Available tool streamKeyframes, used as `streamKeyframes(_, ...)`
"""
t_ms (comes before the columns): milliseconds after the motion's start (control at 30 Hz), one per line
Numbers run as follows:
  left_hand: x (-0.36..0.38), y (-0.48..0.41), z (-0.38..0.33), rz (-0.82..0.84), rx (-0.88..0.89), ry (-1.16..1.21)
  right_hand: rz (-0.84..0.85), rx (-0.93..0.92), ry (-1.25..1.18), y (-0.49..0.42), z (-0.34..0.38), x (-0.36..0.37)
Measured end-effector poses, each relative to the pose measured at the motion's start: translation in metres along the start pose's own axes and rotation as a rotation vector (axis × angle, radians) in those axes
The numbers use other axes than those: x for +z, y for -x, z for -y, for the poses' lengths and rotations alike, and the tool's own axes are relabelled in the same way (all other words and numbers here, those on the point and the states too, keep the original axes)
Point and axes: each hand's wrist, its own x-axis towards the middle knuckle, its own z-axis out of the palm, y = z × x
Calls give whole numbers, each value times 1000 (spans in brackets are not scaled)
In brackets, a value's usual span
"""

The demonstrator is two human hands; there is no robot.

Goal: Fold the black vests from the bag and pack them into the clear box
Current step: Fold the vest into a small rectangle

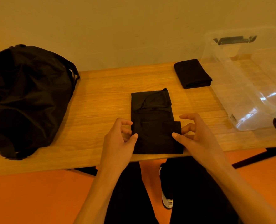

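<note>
- Half-folded black vest, centre of frame, near the table's front edge. Left hand and right hand flank its long sides, thumbs on the cloth and fingers loosely curled; whether they pinch it cannot be told.
- Advice: lift both sides level, fold squarely, tuck in the flap jutting right.
- Finished folded vest, upper right, beside the clear box; bag, left. Neither obstructs the fold.

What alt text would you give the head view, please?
A person's left hand and right hand flank a half-folded black vest on a wooden table, thumbs on its side edges. A folded vest lies beyond, beside a clear box at right; a black bag sits left.
</note>
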Motion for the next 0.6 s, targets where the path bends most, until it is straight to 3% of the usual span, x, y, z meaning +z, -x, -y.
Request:
streamKeyframes(233, 6, 9, 2, -97, 58, -216, -67, -47, 93, -7, -2, 7)
streamKeyframes(500, 10, -17, -9, -112, -13, -210, -181, -29, 114, -21, 2, 7)
streamKeyframes(600, 9, -29, -9, -109, 174, -331, -202, -64, 142, -22, 3, 7)
